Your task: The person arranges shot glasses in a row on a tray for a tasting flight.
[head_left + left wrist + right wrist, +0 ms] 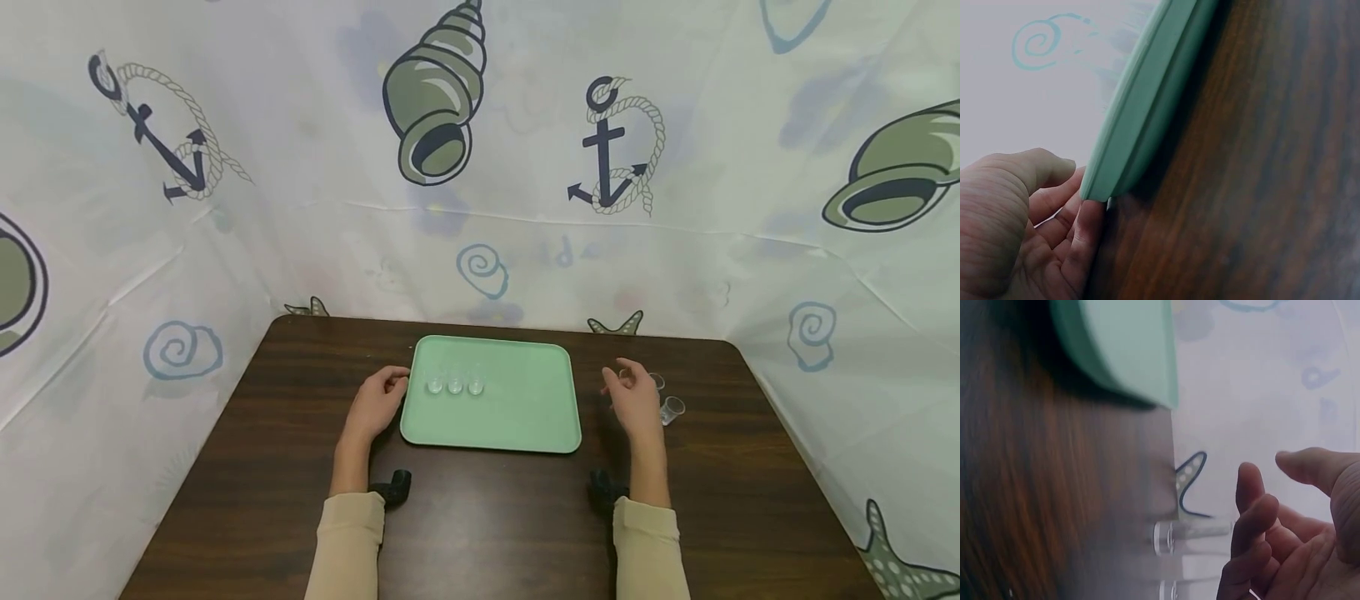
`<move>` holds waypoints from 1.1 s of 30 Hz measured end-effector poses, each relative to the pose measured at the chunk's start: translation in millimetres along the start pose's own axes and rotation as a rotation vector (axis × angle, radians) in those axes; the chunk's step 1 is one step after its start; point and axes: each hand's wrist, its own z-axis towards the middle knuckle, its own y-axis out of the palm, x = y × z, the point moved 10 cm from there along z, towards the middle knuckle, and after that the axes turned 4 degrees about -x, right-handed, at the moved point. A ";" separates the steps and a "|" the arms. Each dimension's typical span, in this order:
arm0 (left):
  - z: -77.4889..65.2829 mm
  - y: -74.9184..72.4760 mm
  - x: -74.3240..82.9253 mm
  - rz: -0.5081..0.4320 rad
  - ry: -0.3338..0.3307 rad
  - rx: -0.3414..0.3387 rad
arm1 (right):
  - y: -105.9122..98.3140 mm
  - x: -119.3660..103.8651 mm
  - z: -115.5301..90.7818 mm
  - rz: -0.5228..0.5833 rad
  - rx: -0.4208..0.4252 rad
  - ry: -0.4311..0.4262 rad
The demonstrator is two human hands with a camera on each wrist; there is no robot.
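Note:
The light green tray [525, 400] lies on the brown table, with three small clear glasses in a row on its left half: a left one [435, 385], a middle one [455, 385] and a right one [476, 385]. My left hand [377, 404] is at the tray's left edge. In the left wrist view its fingers [1088, 234] touch the tray's outer side, and the thumb is spread away from them. Right of the tray hovers my right hand [636, 400], thumb and fingers apart, holding nothing. Beside it stand more clear glasses [672, 409], partly hidden by the hand.
The dark wooden table [495, 517] has its back edge against a pale curtain [525, 250] printed with shells and anchors. In the right wrist view, clear glasses [1191, 537] stand close below the right fingers.

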 end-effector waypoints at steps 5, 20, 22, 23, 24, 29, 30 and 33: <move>-0.9 0.4 -0.4 -0.006 0.004 -0.001 | -11.1 12.3 -2.1 0.011 0.035 0.066; -0.6 -0.9 2.0 0.004 -0.004 0.008 | -22.2 34.1 -1.7 -0.082 0.094 0.172; -0.3 -0.9 3.0 0.003 -0.003 0.010 | -22.1 34.5 -2.1 -0.089 0.092 0.174; -0.4 -0.9 3.5 0.004 -0.002 0.009 | -22.0 34.6 -2.4 -0.092 0.090 0.175; -0.3 -1.0 3.8 0.004 -0.001 0.009 | -21.8 34.6 -2.8 -0.094 0.087 0.176; -0.5 -1.1 3.2 0.013 0.002 0.006 | -20.7 34.5 -2.9 -0.098 0.070 0.174; -0.5 -1.1 2.6 0.014 0.001 0.007 | -19.9 34.8 -2.7 -0.097 0.064 0.174; -0.7 -0.9 0.5 0.014 -0.004 0.009 | -17.0 35.7 -1.0 -0.099 0.042 0.168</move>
